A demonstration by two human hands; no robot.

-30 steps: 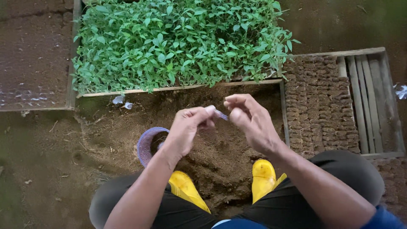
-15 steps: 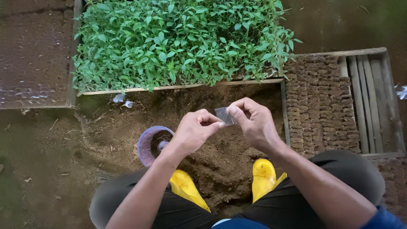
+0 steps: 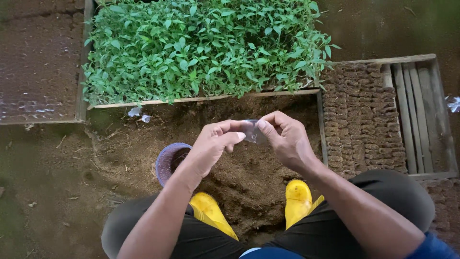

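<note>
My left hand (image 3: 213,144) and my right hand (image 3: 282,139) meet over a mound of loose brown soil (image 3: 239,177). Both pinch a small clear plastic bag (image 3: 250,130) between fingertips and hold it up between them. A purple round basket (image 3: 168,160) sits on the soil just left of my left wrist, partly hidden by my forearm. My yellow boots (image 3: 298,199) stand on the soil below the hands.
A wooden-framed bed of dense green seedlings (image 3: 201,48) lies ahead. At the right, a wooden slatted tray (image 3: 421,100) holds rows of small soil-filled bags (image 3: 359,120). Bare dark ground (image 3: 33,52) lies at the left. Scraps of clear plastic (image 3: 136,113) lie by the bed's frame.
The small plastic bag has gone from a thin twisted strip between my fingertips to a spread, flat shape. Both hands have shifted slightly downward and closer to me.
</note>
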